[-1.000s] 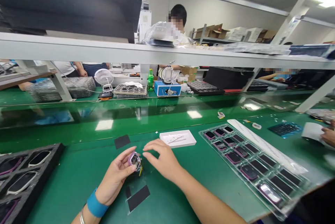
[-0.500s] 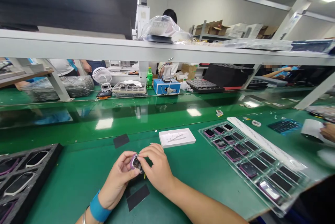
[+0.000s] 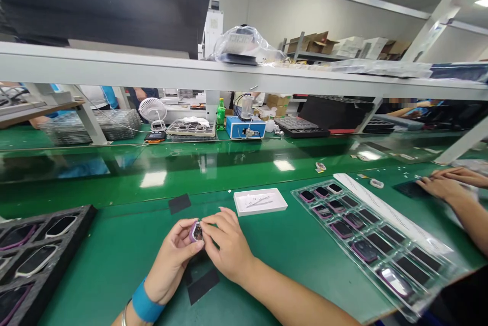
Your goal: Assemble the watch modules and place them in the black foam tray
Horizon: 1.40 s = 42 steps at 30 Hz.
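A small purple watch case (image 3: 197, 232) is tilted up above the green table, its open inner side with dark parts facing me. My left hand (image 3: 178, 247) is closed around its left side, thumb along the lower edge. The thumb and fingers of my right hand (image 3: 225, 242) are bent together at the case's right edge; any tiny part between them is hidden. Below my hands lies a black rectangular sheet (image 3: 203, 286), with a second black sheet (image 3: 179, 204) farther back. A shallow white box (image 3: 261, 209) with thin metal tools stands just beyond my right hand.
On the right, a clear plastic tray (image 3: 335, 244) holds several watch cases and black pieces. A black foam tray (image 3: 57, 265) with watches sits at left. A co-worker's hands (image 3: 442, 183) work at far right. A white shelf beam (image 3: 244, 78) spans the view above.
A yellow strip seen below my right hand is no longer visible. My hands stay at the watch case. The co-worker's hands have come farther into view on the right.
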Tool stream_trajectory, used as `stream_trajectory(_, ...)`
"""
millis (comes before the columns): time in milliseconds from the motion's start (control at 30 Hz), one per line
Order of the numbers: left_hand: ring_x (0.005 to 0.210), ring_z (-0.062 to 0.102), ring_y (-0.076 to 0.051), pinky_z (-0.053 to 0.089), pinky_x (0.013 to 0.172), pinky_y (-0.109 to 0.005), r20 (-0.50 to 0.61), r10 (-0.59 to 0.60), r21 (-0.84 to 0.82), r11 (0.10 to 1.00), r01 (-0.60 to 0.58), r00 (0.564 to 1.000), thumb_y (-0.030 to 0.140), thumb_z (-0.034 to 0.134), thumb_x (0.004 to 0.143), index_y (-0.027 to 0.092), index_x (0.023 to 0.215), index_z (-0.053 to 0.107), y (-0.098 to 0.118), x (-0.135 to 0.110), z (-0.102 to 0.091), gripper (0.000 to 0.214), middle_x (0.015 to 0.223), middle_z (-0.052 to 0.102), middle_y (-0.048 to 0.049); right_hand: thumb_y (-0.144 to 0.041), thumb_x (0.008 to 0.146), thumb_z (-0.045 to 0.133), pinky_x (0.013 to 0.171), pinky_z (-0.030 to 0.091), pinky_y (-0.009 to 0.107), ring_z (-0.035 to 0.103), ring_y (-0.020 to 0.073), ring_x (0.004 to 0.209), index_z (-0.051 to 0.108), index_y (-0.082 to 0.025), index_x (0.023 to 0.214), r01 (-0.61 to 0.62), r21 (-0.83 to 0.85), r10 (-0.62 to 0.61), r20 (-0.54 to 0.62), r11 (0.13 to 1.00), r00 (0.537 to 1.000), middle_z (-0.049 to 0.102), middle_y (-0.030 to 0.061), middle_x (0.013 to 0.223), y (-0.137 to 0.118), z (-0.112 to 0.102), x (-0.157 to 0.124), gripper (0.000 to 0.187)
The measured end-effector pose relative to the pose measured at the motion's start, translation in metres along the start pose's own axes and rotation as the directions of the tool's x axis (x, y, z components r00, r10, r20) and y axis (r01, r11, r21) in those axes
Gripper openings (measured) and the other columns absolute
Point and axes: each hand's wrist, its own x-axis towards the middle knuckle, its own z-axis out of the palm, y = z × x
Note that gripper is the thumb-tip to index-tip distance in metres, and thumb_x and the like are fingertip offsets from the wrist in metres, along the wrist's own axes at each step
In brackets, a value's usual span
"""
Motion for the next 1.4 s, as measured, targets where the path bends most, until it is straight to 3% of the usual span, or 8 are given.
stream_trajectory(100, 0.083, 0.06, -0.015, 0.049, 0.074, -0.023, 0.006, -0.016, -0.008, 1.0, 0.016, 1.0, 0.015, 0.08, 0.055, 0.018, 0.092, 0.064, 0.001, 0.003, -0.004, 0.041, 0.092, 0.066, -0.0047, -0.011, 0.082, 0.048, 0.095, 0.037, 0.043, 0.056, 0.0171, 0.088, 0.064, -0.024, 0.095, -0.04, 0.068, 0.038, 0.017, 0.997, 0.999, 0.065, 0.004, 0.093, 0.001, -0.001, 0.002, 0.024)
stream_trajectory(233, 0.081, 0.06, -0.015, 0.05, 0.073, -0.024, 0.035, -0.027, -0.015, 1.0, 0.027, 0.999, 0.017, 0.078, 0.059, 0.018, 0.095, 0.062, 0.003, 0.006, -0.006, 0.039, 0.093, 0.066, -0.0051, -0.014, 0.08, 0.054, 0.089, 0.044, 0.036, 0.057, 0.0162, 0.094, 0.064, -0.023, 0.096, -0.249, 0.339, 0.232, 0.091, 0.907, 0.968, 0.065, 0.0033, 0.097, 0.004, 0.001, 0.003, 0.021)
stream_trajectory(400, 0.083, 0.061, -0.015, 0.05, 0.075, -0.025, 0.062, -0.026, -0.028, 0.999, 0.028, 0.998, 0.017, 0.076, 0.063, 0.018, 0.097, 0.061, 0.008, 0.006, -0.008, 0.037, 0.093, 0.066, -0.0057, -0.022, 0.068, 0.07, 0.085, 0.047, 0.034, 0.058, 0.0181, 0.102, 0.053, -0.02, 0.11, -0.564, 0.67, 0.45, 0.362, 0.482, 0.816, 0.061, 0.0077, 0.11, 0.011, 0.012, 0.001, 0.045)
stream_trajectory(500, 0.083, 0.062, -0.016, 0.051, 0.073, -0.024, 0.053, -0.023, -0.027, 0.999, 0.025, 0.998, 0.017, 0.076, 0.062, 0.019, 0.098, 0.061, 0.01, 0.008, -0.012, 0.039, 0.093, 0.067, -0.005, -0.029, 0.06, 0.077, 0.079, 0.05, 0.031, 0.063, 0.0157, 0.09, 0.054, -0.018, 0.104, -0.686, 0.705, 0.428, 0.571, 0.182, 0.7, 0.063, 0.0053, 0.1, 0.014, 0.015, 0.001, 0.051)
stream_trajectory(600, 0.085, 0.062, -0.017, 0.051, 0.076, -0.026, 0.038, -0.021, -0.036, 0.999, 0.023, 0.999, 0.017, 0.077, 0.062, 0.019, 0.098, 0.06, 0.011, 0.011, -0.017, 0.039, 0.095, 0.066, -0.005, -0.031, 0.052, 0.081, 0.067, 0.052, 0.026, 0.065, 0.0125, 0.07, 0.055, -0.017, 0.099, -0.77, 0.638, 0.343, 0.72, 0.017, 0.604, 0.063, -0.0009, 0.078, 0.019, 0.013, 0.001, 0.056)
stream_trajectory(767, 0.084, 0.062, -0.016, 0.05, 0.075, -0.025, 0.046, -0.014, -0.022, 1.0, 0.015, 0.999, 0.017, 0.077, 0.063, 0.018, 0.099, 0.059, 0.015, 0.014, -0.022, 0.04, 0.094, 0.066, -0.0058, -0.029, 0.043, 0.084, 0.059, 0.053, 0.027, 0.065, 0.014, 0.056, 0.056, -0.014, 0.09, -0.811, 0.584, 0.389, 0.755, -0.034, 0.528, 0.059, -0.0052, 0.063, 0.025, 0.01, 0.003, 0.057)
stream_trajectory(1100, 0.085, 0.062, -0.018, 0.053, 0.08, -0.035, 0.091, -0.082, -0.023, 0.996, 0.084, 0.992, 0.017, 0.075, 0.065, 0.018, 0.098, 0.06, 0.018, 0.011, -0.021, 0.037, 0.091, 0.065, -0.0056, -0.031, 0.059, 0.077, 0.054, 0.046, 0.02, 0.057, 0.0064, 0.052, 0.063, -0.014, 0.088, -0.68, 0.727, 0.524, 0.546, 0.09, 0.653, 0.061, -0.0026, 0.066, 0.028, -0.001, 0.012, 0.036)
stream_trajectory(1400, 0.084, 0.064, -0.019, 0.055, 0.071, -0.028, 0.199, -0.186, 0.043, 0.982, 0.182, 0.962, 0.016, 0.071, 0.069, 0.019, 0.104, 0.057, 0.015, 0.012, -0.023, 0.038, 0.093, 0.065, -0.0067, -0.032, 0.06, 0.077, 0.06, 0.048, 0.024, 0.057, 0.0084, 0.057, 0.067, -0.014, 0.084, -0.606, 0.784, 0.515, 0.469, 0.13, 0.717, 0.062, -0.0014, 0.066, 0.023, -0.005, 0.013, 0.031)
